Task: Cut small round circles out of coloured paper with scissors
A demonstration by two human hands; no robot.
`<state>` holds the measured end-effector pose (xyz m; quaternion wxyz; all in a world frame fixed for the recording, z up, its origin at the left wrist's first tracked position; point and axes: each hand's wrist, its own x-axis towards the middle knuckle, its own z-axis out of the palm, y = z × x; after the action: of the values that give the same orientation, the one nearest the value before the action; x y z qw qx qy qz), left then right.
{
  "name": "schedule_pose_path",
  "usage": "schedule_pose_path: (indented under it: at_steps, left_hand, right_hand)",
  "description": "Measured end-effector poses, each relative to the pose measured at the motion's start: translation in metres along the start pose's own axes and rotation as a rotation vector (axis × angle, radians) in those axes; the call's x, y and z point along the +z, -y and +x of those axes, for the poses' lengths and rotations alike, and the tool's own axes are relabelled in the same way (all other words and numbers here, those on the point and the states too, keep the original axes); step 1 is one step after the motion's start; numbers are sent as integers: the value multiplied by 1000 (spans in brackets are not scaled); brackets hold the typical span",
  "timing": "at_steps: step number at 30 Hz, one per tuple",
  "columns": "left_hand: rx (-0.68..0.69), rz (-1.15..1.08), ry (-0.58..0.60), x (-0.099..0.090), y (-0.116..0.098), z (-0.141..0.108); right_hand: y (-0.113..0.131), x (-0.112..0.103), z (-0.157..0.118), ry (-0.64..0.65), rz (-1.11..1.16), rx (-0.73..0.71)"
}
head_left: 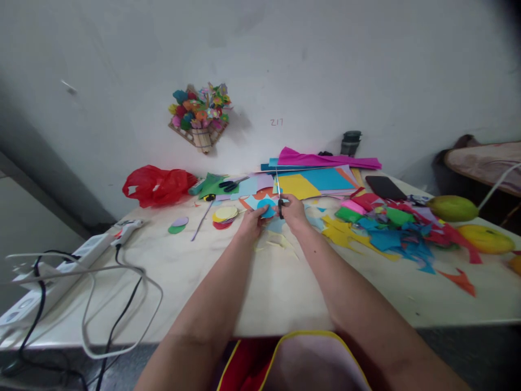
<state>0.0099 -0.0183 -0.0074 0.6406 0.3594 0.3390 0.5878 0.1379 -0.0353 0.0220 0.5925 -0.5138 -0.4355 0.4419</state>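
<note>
Near the middle of the table, my left hand (254,220) pinches a piece of blue paper (266,207) with a rounded edge. Close on its right, my right hand (293,209) is closed around the dark handles of a pair of scissors (279,190), whose blades point up toward the wall. Left of my hands lies a small pile of cut paper circles (225,214), yellow over red. Farther left, a purple and a green circle (177,228) overlap. Thin pale paper strips (279,241) are scattered just below my hands.
Coloured paper sheets (299,186) lie at the back, with a magenta roll (325,159). Paper scraps (391,233) and mangoes (453,208) are on the right. A red plastic bag (157,184) sits back left; a power strip (61,277) with looping cables occupies the left edge.
</note>
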Motion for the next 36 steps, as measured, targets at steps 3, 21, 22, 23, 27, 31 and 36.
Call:
schedule_pose_path:
  at_steps: [3,21,22,23,27,31,36]
  left_hand:
    - [-21,-12,0,2,1,0]
    - [109,-10,-83,-11,0,7]
    - [108,-12,-84,-11,0,6]
    - [108,-17,-87,-11,-1,6]
    - [116,-37,-110,-7,-4,2]
    - [113,-64,-132,-4,-6,0]
    - [86,-87,-140,-7,-4,4]
  right_hand:
    - [0,1,0,-9,13,1]
    - [1,-18,-4,264,-109,73]
    - [1,-20,-5,302,-106,70]
    - [1,-21,-5,334,-105,69]
    - [0,-25,-6,447,-122,49]
    - [-1,-24,-7,486,-173,59]
    - [-6,-23,-6,507,-215,56]
